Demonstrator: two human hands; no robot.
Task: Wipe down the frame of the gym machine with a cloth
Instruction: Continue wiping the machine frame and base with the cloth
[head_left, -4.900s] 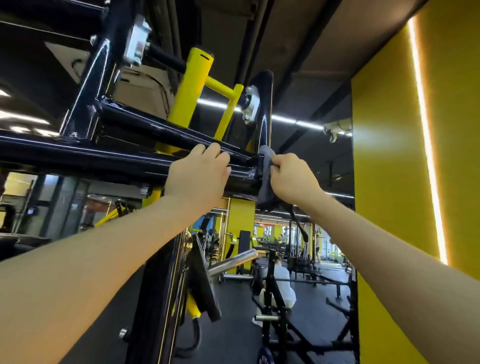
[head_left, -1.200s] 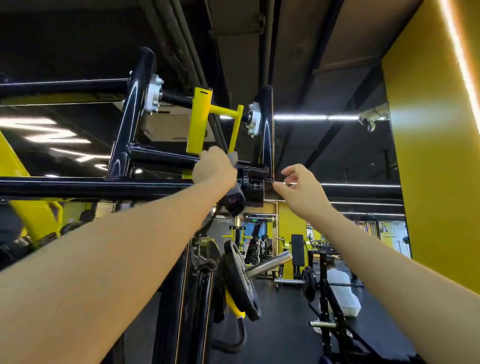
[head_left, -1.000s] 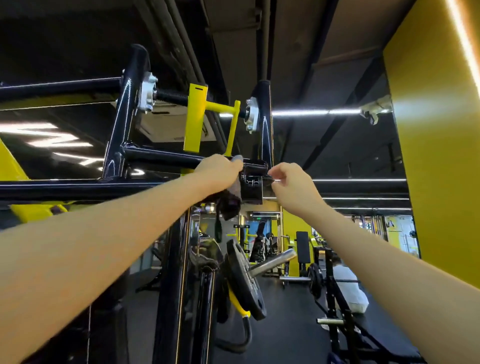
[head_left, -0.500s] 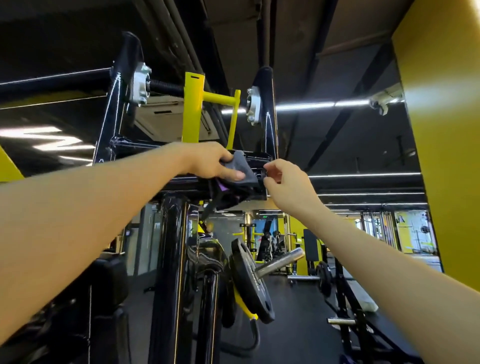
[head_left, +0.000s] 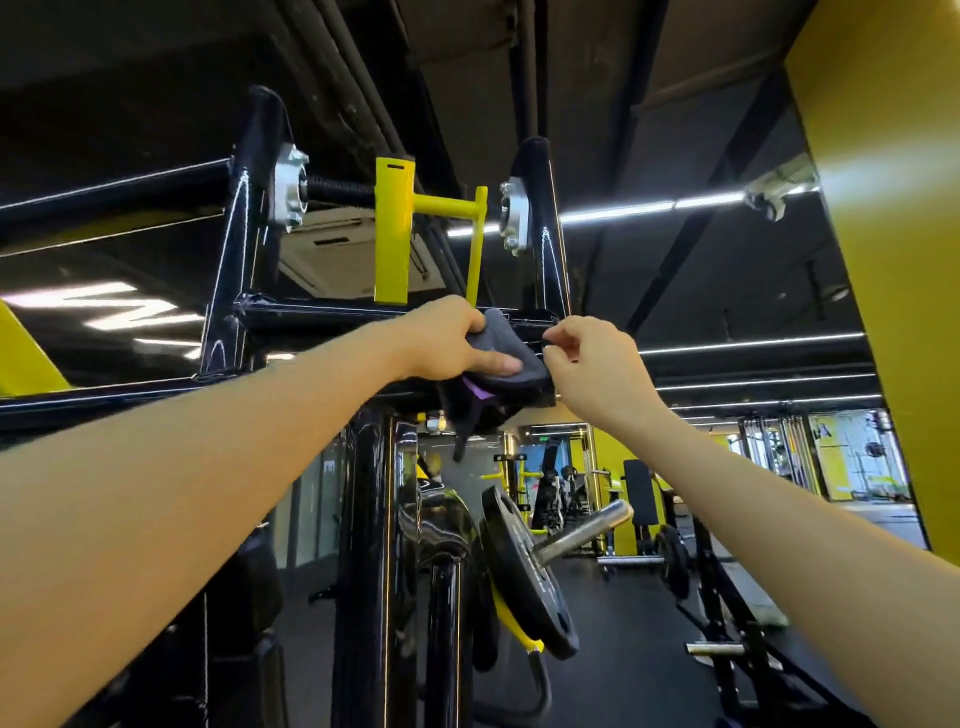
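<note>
Both arms reach up to the top of the black frame of the gym machine, whose upper crossbar runs left to right across the view, with two uprights rising from it and a yellow bracket between them. The left hand grips the dark grey cloth, thumb lying over its top, and holds it against the right end of the crossbar; the cloth's loose end, with a purple patch, hangs straight down below the bar. The right hand, just beside the cloth, has its fingers curled and its thumb and forefinger pinched near the cloth's edge. Whether they actually grip the cloth cannot be told. Below, a weight plate sits on a steel sleeve pointing right.
</note>
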